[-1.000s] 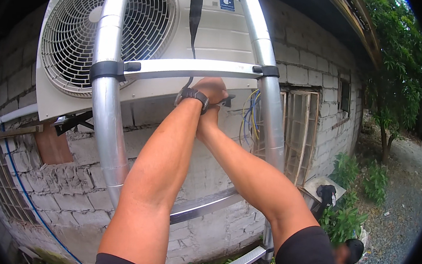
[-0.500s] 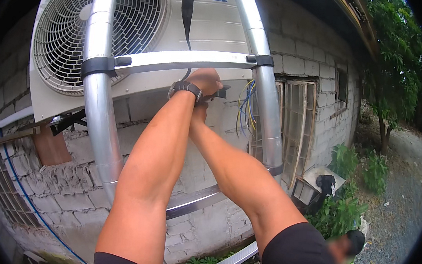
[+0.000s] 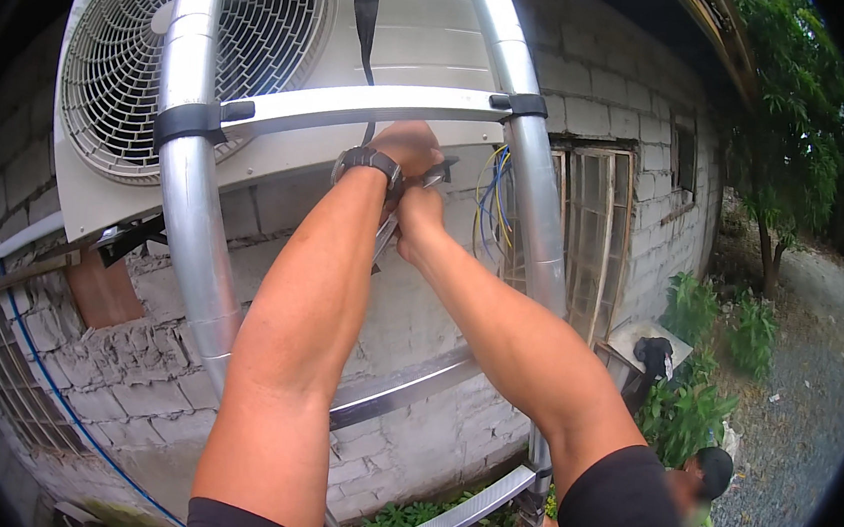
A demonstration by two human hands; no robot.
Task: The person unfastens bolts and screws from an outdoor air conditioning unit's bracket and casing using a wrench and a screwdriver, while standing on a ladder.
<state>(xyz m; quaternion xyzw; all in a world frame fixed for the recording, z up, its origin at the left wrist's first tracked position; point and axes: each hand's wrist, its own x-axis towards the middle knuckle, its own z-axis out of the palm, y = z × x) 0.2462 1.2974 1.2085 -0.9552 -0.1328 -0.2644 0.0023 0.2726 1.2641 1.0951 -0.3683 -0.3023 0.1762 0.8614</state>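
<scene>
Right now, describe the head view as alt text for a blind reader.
A person's left hand and right hand work near the base of a white outdoor fan unit, a metal item partly showing between them. A silver ladder frames them; a co-worker is lower right.

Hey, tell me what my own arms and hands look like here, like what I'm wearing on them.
Your sleeves are plain black and short, leaving both forearms bare. A dark wristwatch with a broad strap circles your left wrist. No glove shows on your left hand or right hand.
</scene>
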